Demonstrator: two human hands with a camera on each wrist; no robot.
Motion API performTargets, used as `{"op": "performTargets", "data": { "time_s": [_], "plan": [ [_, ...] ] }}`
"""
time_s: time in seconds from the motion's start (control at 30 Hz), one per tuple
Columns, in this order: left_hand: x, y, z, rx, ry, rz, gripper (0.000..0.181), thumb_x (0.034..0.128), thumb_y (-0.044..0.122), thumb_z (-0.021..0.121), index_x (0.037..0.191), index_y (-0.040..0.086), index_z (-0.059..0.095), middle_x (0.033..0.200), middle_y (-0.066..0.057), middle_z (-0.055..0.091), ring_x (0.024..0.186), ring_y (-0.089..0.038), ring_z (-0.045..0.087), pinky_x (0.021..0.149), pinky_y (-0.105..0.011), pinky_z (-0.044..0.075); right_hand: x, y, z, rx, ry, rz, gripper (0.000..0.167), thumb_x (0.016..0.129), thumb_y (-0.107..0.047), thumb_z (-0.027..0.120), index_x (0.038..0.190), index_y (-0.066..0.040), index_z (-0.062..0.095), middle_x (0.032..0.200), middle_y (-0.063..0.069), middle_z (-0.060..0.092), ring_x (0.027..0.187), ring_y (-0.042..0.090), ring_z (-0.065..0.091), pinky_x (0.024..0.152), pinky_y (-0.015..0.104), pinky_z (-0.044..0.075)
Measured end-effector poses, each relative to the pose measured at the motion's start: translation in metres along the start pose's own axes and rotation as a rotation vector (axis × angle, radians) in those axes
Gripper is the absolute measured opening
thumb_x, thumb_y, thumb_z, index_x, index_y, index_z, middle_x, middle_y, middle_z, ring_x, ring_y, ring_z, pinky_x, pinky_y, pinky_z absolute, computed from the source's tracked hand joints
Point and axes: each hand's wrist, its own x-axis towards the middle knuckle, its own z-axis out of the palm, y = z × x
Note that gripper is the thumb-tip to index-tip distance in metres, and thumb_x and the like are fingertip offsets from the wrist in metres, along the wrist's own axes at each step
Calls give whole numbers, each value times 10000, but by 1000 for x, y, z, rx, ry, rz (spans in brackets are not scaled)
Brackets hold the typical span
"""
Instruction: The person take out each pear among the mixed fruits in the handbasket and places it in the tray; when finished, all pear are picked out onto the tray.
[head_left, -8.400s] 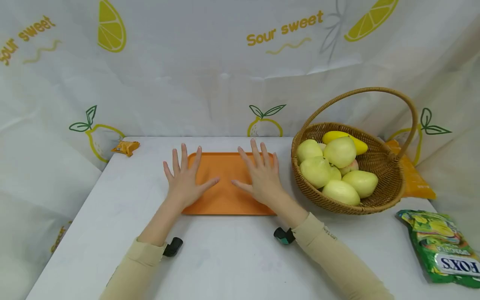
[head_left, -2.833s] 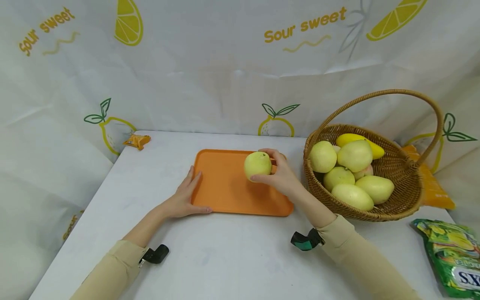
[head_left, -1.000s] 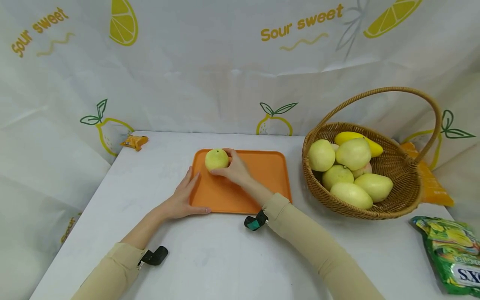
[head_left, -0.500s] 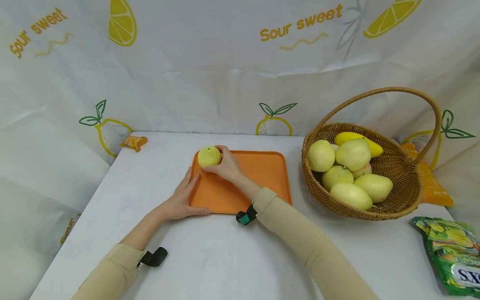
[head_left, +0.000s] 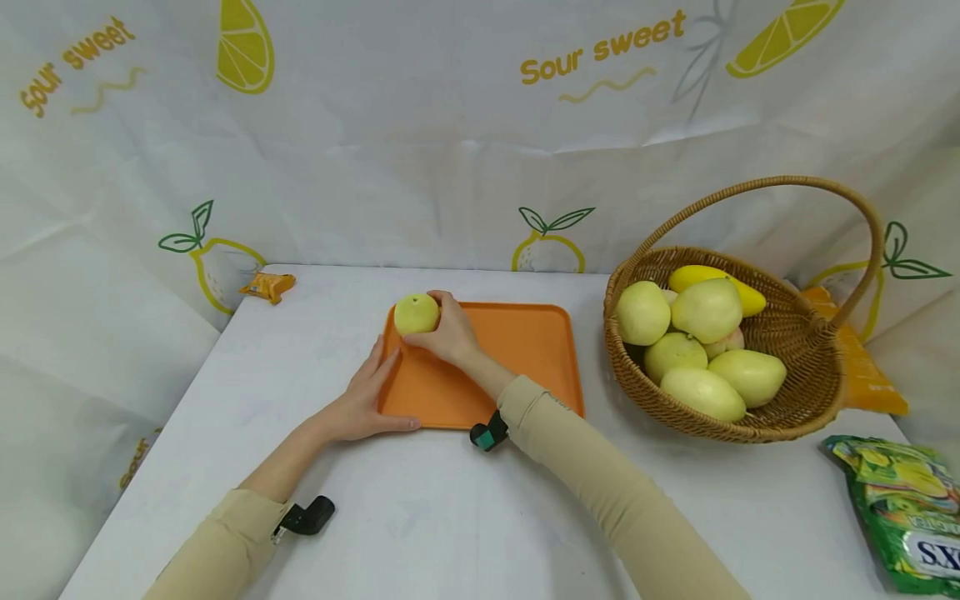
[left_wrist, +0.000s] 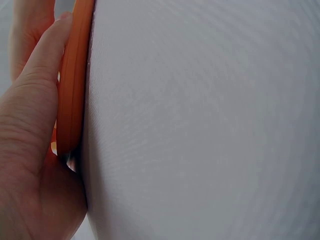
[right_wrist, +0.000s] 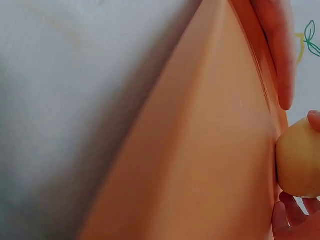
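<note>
An orange tray (head_left: 517,358) lies flat on the white table. At its far left corner my right hand (head_left: 448,333) grips a round yellow-green fruit (head_left: 416,314), thumb on the near side and fingers behind. In the right wrist view the fruit (right_wrist: 300,160) touches the tray surface (right_wrist: 215,140). My left hand (head_left: 362,402) rests against the tray's left side, fingers along the edge and thumb at the near left corner. The left wrist view shows that hand (left_wrist: 30,125) beside the tray's rim (left_wrist: 75,80).
A wicker basket (head_left: 813,375) with several pale green fruits and a yellow one (head_left: 750,298) stands at the right. An orange packet (head_left: 862,371) lies behind it, a green FOX'S bag (head_left: 903,508) at the right edge, and a small orange wrapper (head_left: 268,287) at the back left.
My right hand has carried the fruit leftward over the tray to its far left corner. The left hand moved from above the tray to its left edge earlier and has stayed there.
</note>
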Motion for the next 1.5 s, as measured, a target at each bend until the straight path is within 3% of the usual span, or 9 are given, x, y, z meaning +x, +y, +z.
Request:
{"op": "performTargets", "data": {
  "time_s": [0.17,0.33,0.6,0.73,1.1,1.5],
  "plan": [
    [1,0,0,11,-1,-5,1180,762,534,788,1575,90,56,1604,-117,-192,1468,-365,-81,1123,-635,99,-1,4,-2,7,-19,0,869,784,-212,839,1454,-21,319,1436,147,434,1269,273,464,1087,404,364],
    [0,0,1,17,-7,-11,1175,766,537,784,1573,78,63,1603,-119,-194,1468,-365,-81,1126,-630,99,-7,8,-9,84,-34,38,847,789,-179,834,1454,-24,333,1438,154,432,1259,280,495,1044,399,416],
    [0,1,0,22,-6,-16,1190,754,555,786,1573,78,65,1602,-131,-193,1466,-378,-79,1122,-638,95,-24,11,-29,257,-47,171,703,818,-144,795,1421,-87,437,1432,98,470,1267,278,488,1016,402,440],
    [0,0,-1,32,0,-10,1188,753,561,783,1572,75,73,1601,-143,-190,1464,-387,-76,1119,-643,91,-35,14,-41,322,-46,192,580,846,-112,760,1369,-90,512,1388,70,517,1219,261,520,988,386,456],
    [0,-1,1,35,12,9,1163,768,538,782,1570,61,88,1598,-165,-187,1460,-406,-70,1121,-640,88,-69,20,-67,392,-15,181,279,906,-43,676,1184,-51,649,1228,104,625,1069,250,595,892,325,503],
    [-1,-1,1,32,-6,-2,1164,760,554,780,1573,83,94,1597,-133,-209,1464,-381,-85,1128,-627,85,-101,29,-88,414,-47,166,220,931,-17,620,1149,-17,645,1232,158,610,1103,259,570,945,359,453]
  ]
}}
